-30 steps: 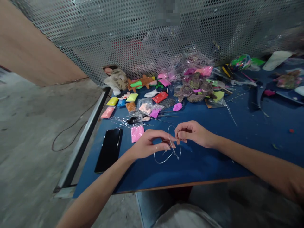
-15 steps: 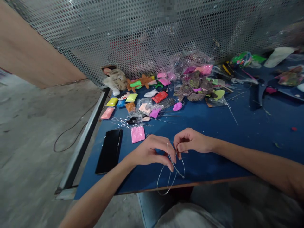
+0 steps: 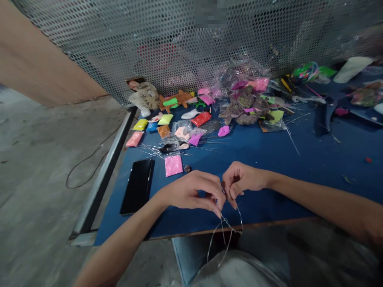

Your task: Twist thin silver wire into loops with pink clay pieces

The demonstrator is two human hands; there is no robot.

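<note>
Thin silver wire (image 3: 229, 226), bent into loops and twisted together in the middle, hangs from my fingers past the table's front edge. My left hand (image 3: 196, 190) pinches it between thumb and fingertips. Close beside, my right hand (image 3: 247, 181) has its fingers closed on the wire's upper part, the hands almost touching. The exact grip points are partly hidden by the fingers. Just behind my left hand lie a small dark lump (image 3: 188, 169) and a packet of pink clay (image 3: 173, 165).
A black phone (image 3: 137, 186) lies at the left of the blue table (image 3: 269, 147). Farther back are several coloured clay packets, loose straight wires (image 3: 212, 126), a brown clay figure (image 3: 176, 99) and a grey-brown lumpy piece (image 3: 247, 107). A perforated metal screen (image 3: 179, 52) stands behind.
Both hands have shifted slightly right and toward me. The wire loops have swung lower and to the right, now hanging beyond the table edge. Both hands keep their pinch.
</note>
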